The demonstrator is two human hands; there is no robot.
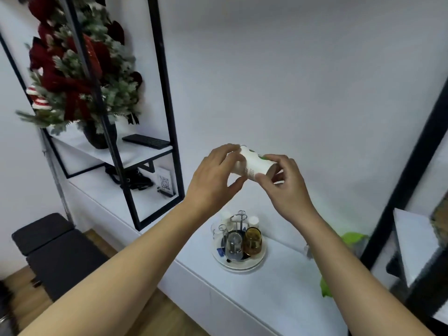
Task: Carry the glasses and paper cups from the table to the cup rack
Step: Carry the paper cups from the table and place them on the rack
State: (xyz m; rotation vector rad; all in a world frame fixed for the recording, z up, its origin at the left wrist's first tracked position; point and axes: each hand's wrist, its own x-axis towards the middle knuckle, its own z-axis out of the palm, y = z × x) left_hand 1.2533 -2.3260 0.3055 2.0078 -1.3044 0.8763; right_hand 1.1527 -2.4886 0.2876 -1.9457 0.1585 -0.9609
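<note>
Both hands hold white paper cups (254,163) with green print in the air above the counter, lying sideways. My left hand (215,175) grips the left end, my right hand (283,183) pinches the right end by the rim. Whether it is one cup or a nested stack I cannot tell. Below them the cup rack (238,221), a metal stand on a round white tray (254,265), carries an amber glass (252,241), a clear glass (234,242) and white cups at its back.
A white counter (266,299) runs along the wall. A black-framed shelf (167,117) at left holds a decorated small tree, a keyboard and a QR-code card. Black stools stand lower left. Something green (351,238) lies at the counter's right, beside another black frame.
</note>
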